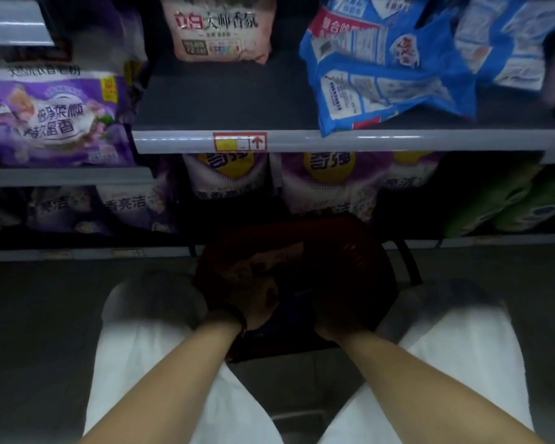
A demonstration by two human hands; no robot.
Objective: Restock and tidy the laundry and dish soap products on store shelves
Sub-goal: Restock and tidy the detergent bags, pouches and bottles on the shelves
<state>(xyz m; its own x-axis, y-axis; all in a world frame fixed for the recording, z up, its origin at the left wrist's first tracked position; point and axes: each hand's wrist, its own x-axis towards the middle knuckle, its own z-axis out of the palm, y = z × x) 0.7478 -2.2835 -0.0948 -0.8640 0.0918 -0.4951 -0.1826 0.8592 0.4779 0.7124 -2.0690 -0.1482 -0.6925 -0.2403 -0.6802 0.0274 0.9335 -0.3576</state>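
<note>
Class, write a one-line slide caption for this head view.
Both hands reach into a dark red plastic basket below shelved detergent bags.

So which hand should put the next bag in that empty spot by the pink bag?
Probably the left hand: it's more directly below the gap beside the pink bag. Both hands are down in the red basket; right hand sits under the blue bags.

Upper shelf: pink bag at back, blue bags tumbled at right, purple bag at left. Lower shelf: purple-white bags, green packs. Floor: dark red basket between white-trousered knees; left hand and right hand inside it, grip unclear in shadow.
</note>
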